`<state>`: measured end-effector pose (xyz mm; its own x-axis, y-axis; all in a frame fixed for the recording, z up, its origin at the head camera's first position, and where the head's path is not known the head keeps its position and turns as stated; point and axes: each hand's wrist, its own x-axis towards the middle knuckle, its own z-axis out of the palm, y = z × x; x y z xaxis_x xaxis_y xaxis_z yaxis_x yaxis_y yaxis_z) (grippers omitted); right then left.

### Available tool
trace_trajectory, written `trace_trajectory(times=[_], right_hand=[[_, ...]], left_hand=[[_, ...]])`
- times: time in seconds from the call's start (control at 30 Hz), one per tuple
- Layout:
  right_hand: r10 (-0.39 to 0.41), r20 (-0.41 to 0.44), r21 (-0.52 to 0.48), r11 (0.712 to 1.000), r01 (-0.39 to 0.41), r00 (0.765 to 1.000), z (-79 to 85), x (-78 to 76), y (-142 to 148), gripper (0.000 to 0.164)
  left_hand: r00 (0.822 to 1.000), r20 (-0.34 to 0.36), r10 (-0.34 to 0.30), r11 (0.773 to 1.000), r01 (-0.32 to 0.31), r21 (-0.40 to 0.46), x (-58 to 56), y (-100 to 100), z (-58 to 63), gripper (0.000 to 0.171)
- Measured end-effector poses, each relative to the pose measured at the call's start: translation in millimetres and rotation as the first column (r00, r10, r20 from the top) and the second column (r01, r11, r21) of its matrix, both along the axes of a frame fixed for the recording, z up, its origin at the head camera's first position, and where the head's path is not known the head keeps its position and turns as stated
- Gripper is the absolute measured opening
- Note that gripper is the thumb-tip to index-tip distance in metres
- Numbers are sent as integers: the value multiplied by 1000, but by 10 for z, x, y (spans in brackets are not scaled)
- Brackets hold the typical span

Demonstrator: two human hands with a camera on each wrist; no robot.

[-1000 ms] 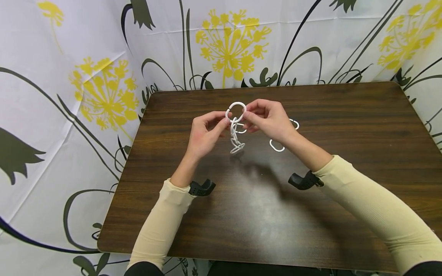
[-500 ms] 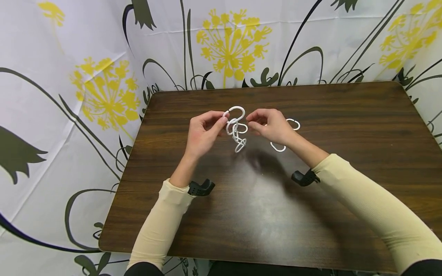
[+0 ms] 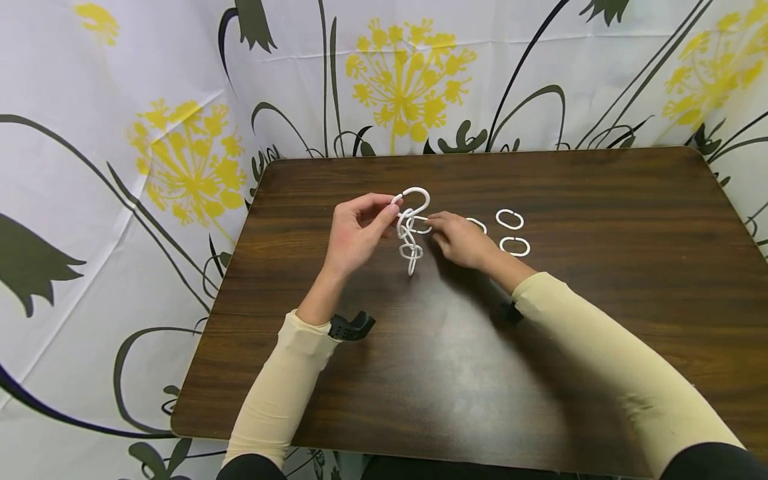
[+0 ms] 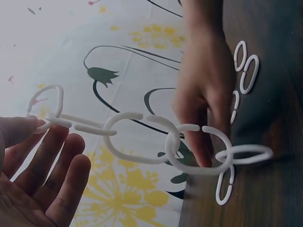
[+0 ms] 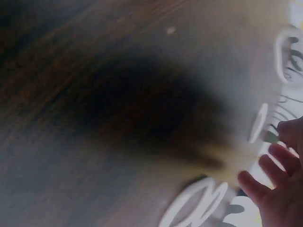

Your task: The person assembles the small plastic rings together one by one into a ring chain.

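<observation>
A chain of white plastic links (image 4: 142, 161) hangs from my left hand (image 3: 357, 230). Thumb and fingers of that hand pinch the chain near its top link (image 3: 427, 199), which stands up in a curve above them. The lower links dangle over the table. Just right of the chain, my right hand (image 3: 459, 239) is low over the tabletop, fingers pointing toward a loose white link (image 4: 219, 190) partly overlapped by the chain. In the right wrist view the right hand's fingers (image 5: 272, 175) are loosely bent, with nothing between them.
More loose white links lie on the dark wooden table (image 3: 456, 373): one link (image 3: 479, 223) just beyond my right hand, another (image 3: 509, 227) further right, and a third link (image 3: 515, 255) nearer me. A flowered cloth (image 3: 288, 67) hangs along the table's back and left edges.
The right hand has let go of the top link and moved down toward the table, uncovering loose links. The left hand stays nearly in place, still pinching the chain, which has swung and turned.
</observation>
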<state>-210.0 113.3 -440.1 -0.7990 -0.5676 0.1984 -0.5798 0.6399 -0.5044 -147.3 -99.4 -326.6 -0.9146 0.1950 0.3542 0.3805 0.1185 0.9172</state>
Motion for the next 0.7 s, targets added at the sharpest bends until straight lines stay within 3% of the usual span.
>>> trace_trajectory(times=[0.17,0.37,0.57,0.7], right_hand=[[46,-17,137,990,-43,999,-152,-65,-43,43],[88,-31,214,974,-79,996,-244,-87,-91,40],[-5,-148,209,977,36,989,-244,-67,-105,22],[-105,-164,232,962,141,981,-209,-34,-87,13]], left_hand=[[1000,-4,-17,1000,17,-8,-13,16,-5,16],[1000,-11,-9,1000,9,8,-145,-20,-234,16],[1000,1,-10,1000,10,14,-159,-25,-269,17],[1000,6,-13,1000,13,15,-154,-23,-267,17]])
